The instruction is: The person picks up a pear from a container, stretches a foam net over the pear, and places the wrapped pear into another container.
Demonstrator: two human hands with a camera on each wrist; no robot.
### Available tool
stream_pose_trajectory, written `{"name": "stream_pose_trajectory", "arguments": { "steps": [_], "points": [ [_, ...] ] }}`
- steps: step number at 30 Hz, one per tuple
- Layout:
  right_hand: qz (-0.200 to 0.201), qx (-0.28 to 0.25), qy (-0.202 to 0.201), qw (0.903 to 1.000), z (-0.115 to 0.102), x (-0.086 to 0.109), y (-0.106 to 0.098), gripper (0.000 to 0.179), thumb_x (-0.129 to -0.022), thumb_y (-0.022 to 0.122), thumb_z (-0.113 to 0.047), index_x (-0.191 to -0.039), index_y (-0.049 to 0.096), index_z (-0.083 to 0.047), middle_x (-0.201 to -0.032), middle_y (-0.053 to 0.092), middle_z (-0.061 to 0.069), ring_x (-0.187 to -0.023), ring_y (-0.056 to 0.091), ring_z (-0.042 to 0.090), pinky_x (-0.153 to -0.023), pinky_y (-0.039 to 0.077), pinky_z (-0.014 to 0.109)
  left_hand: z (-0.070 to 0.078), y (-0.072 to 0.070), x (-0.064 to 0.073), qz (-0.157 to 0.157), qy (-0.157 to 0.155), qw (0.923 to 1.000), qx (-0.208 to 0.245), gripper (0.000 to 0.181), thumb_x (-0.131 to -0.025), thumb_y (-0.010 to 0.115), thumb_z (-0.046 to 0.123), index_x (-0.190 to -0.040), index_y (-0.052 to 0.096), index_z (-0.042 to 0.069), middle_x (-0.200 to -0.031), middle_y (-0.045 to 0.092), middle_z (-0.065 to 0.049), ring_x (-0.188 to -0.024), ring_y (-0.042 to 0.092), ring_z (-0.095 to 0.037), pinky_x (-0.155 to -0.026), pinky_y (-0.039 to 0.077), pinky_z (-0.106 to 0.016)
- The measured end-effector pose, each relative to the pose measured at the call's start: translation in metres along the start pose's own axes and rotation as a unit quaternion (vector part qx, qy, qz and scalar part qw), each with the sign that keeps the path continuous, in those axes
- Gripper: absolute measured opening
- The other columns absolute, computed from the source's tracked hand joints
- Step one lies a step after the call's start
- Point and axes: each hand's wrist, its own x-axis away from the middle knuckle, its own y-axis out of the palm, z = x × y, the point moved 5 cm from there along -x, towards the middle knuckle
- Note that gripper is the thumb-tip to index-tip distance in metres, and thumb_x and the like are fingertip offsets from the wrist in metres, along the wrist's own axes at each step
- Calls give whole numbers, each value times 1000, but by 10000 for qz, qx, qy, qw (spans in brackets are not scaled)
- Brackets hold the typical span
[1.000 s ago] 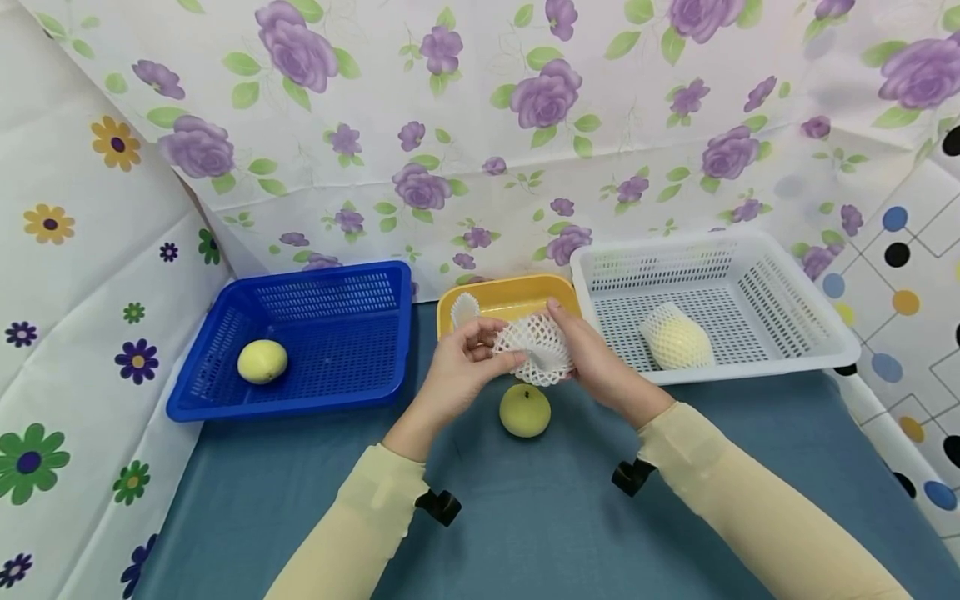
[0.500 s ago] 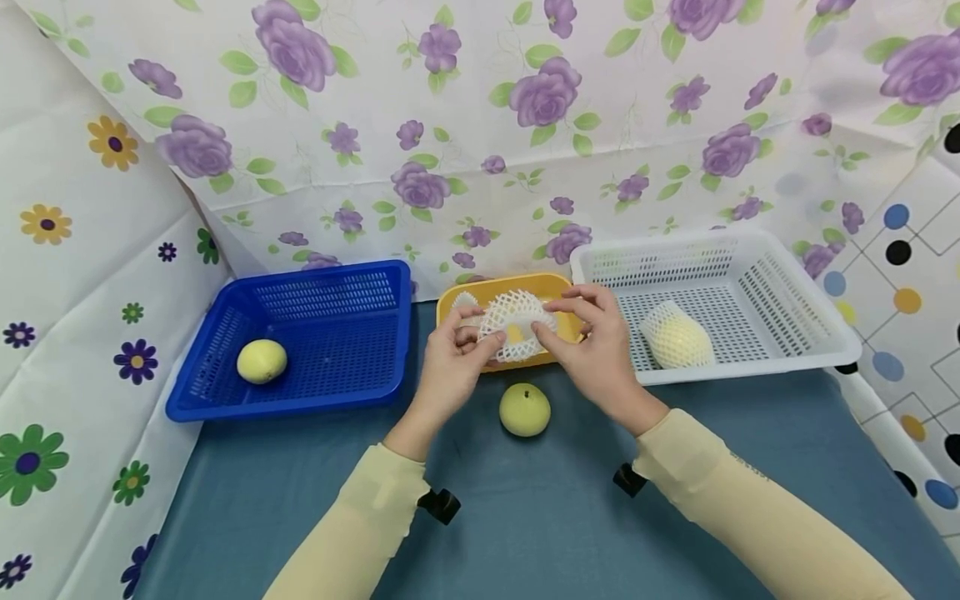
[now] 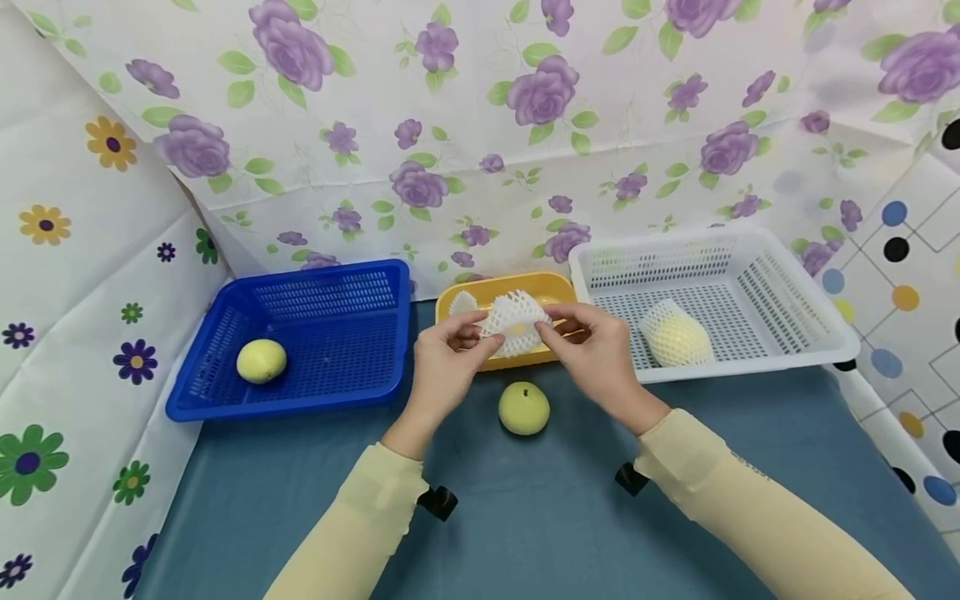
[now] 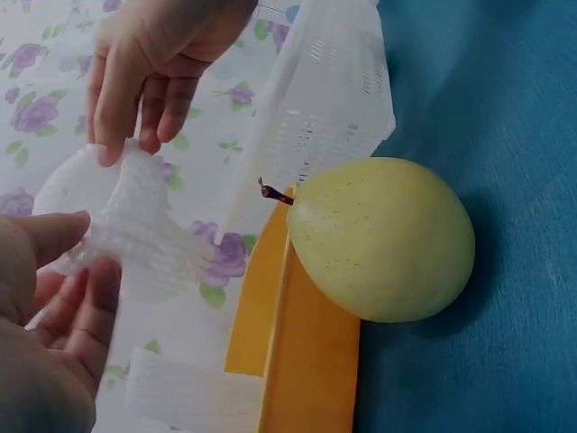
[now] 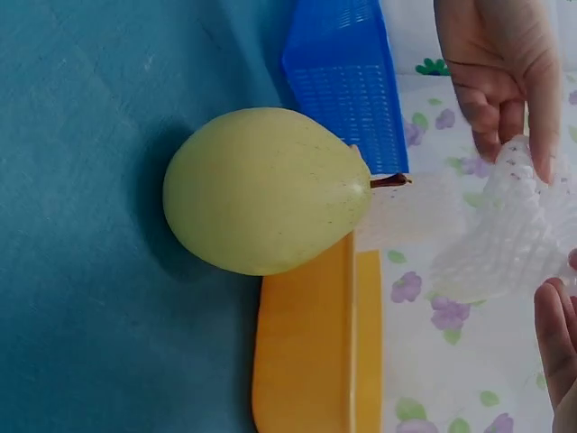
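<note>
A white foam fruit net [image 3: 517,323] is stretched between both hands, above the front of the yellow tray [image 3: 491,288]. My left hand [image 3: 442,357] pinches its left edge between thumb and fingers. On the opposite edge, my right hand [image 3: 596,354] pinches the net the same way. Below the hands, a bare yellow-green pear [image 3: 524,409] stands on the table with its stem up, touched by neither hand. In the left wrist view the pear [image 4: 383,239] looks large beside the tray's wall, with the net [image 4: 135,207] farther off.
A blue basket [image 3: 300,408] at the left holds a yellow-green fruit [image 3: 261,361]. The white basket [image 3: 757,372] at the right holds a net-wrapped fruit [image 3: 677,335]. Another foam net [image 3: 462,303] sits in the yellow tray. Blue-green cloth [image 3: 525,525] covers the table.
The net has moved up and slightly left from above the pear to over the tray. My right hand has shifted its hold to a pinch on the right edge. The pear has stayed put.
</note>
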Motion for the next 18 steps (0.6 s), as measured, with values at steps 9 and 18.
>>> {"name": "stream_pose_trajectory", "arguments": {
  "steps": [9,18],
  "points": [
    [-699,-413,804,9935,-20,11,2,30,-84,70,-17,-111,65,-6,-107,67,9,-82,67,20,-68,58,30,21,-5,6,314,2,9982,518,19,-77,76,9,-93,73,0,-88,71,-17,-73,69,-23,-65,58,-28],
    [-1114,-924,971,9847,-22,23,-4,44,-87,66,-18,-128,53,-11,-125,57,6,-101,64,25,-76,57,36,6,-9,3,909,131,9950,392,15,-75,78,15,-88,75,8,-82,73,-11,-67,68,-21,-61,58,-28]
  ]
}}
